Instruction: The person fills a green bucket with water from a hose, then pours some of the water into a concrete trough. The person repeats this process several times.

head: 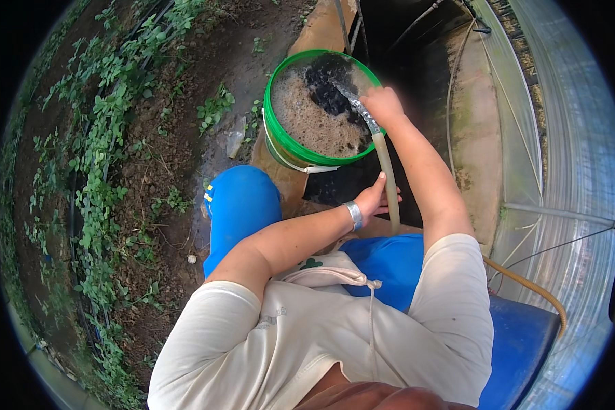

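A green-rimmed plastic bucket stands before me, filled close to the rim with brownish, foamy liquid. A dark, churned patch breaks the foam where a stream of water pours in from a pale, translucent hose. My left hand has its thumb on one side of this hose and its fingers behind it. On the bucket's right edge, my right hand is curled over the rim, beside the stream; its fingertips are partly hidden. The bucket's white handle hangs down on the near side.
Leafy green plants grow in soil rows to the left. Clear plastic sheeting curves along the right side. A blue container and a yellow corrugated hose lie at lower right. Dark sheeting spreads beyond the bucket.
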Motion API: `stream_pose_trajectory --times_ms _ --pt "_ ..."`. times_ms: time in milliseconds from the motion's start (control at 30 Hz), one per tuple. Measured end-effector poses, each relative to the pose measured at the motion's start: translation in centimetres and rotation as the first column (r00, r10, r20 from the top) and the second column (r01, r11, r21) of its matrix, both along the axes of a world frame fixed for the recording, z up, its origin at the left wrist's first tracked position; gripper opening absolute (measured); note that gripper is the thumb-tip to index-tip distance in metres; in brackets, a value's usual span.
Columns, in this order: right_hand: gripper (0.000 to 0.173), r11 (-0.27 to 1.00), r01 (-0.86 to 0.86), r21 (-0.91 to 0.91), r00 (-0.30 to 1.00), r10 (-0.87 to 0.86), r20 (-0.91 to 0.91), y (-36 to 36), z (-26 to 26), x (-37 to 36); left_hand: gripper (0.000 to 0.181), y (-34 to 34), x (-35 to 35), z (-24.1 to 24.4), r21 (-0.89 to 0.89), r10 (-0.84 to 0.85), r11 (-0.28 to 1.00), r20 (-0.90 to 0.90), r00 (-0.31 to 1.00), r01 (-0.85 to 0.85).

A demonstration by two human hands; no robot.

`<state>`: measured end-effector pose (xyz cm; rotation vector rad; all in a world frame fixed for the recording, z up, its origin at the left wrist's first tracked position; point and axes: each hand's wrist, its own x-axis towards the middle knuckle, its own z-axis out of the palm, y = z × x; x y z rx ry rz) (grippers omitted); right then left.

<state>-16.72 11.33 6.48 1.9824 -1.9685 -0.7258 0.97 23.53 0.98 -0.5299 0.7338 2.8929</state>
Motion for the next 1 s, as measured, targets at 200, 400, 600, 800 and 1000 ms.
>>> stream_pose_trajectory --times_ms 200,400,600,800,1000 --pt "0.026 0.913 0.407 -0.028 0.882 -0.385 0.271 1.5 2.1 0.2 0.064 0.2 -0.4 -0.5 0.031 0.014 0.999 0.014 1.000 -0.015" --pt "0.048 0.655 0.755 0.030 0.457 -0.558 0.693 10.2 3.8 2.2 0.064 -0.5 0.0 0.1 0.020 0.025 0.999 0.026 0.999 -0.026" --pt "0.077 0.474 0.607 0.637 -0.270 -0.631 0.727 20.2 1.4 4.0 0.064 -0.9 -0.4 -0.2 0.050 0.021 0.999 -0.041 0.999 -0.019" --pt "0.075 0.544 0.430 0.720 -0.552 -0.473 0.687 21.2 1.5 5.7 0.057 -1.8 -1.1 0.1 -0.068 -0.003 0.998 -0.030 1.000 0.001" --pt "0.058 0.536 0.544 0.646 -0.416 -0.496 0.762 22.6 2.9 5.1 0.042 -4.4 -1.2 -0.3 -0.440 -0.007 0.897 0.043 0.999 0.026"
